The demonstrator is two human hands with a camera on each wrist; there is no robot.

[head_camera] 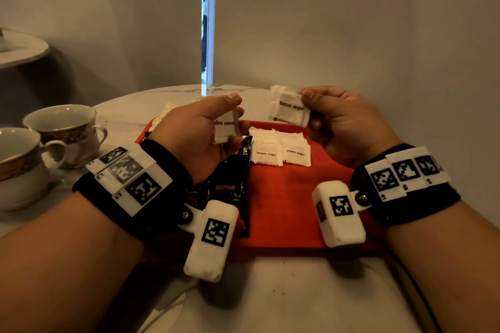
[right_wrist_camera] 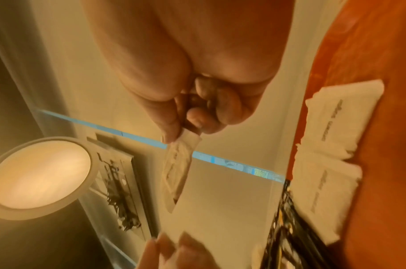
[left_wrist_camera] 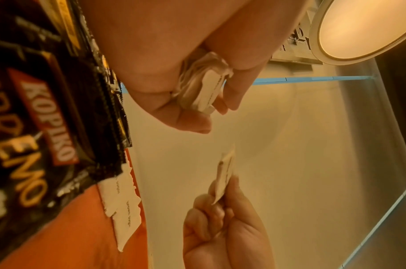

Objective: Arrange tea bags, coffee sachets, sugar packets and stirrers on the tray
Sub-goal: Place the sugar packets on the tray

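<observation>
A red tray (head_camera: 284, 211) lies on the round marble table. Black Kopiko coffee sachets (head_camera: 230, 186) lie along its left side, and white brown sugar packets (head_camera: 280, 150) sit in rows at its far middle. My left hand (head_camera: 213, 121) hovers above the tray's far left and grips a small stack of sugar packets (left_wrist_camera: 204, 87). My right hand (head_camera: 322, 111) is raised over the tray's far right, pinching a single brown sugar packet (head_camera: 289, 109) between thumb and fingers (right_wrist_camera: 172, 134). The two hands are apart.
Two white teacups with gold bands (head_camera: 65, 127) stand at the table's left, near my left forearm. More white packets (head_camera: 167, 111) lie beyond the tray's far left corner. A second small table (head_camera: 21, 48) stands further left. Walls close in behind.
</observation>
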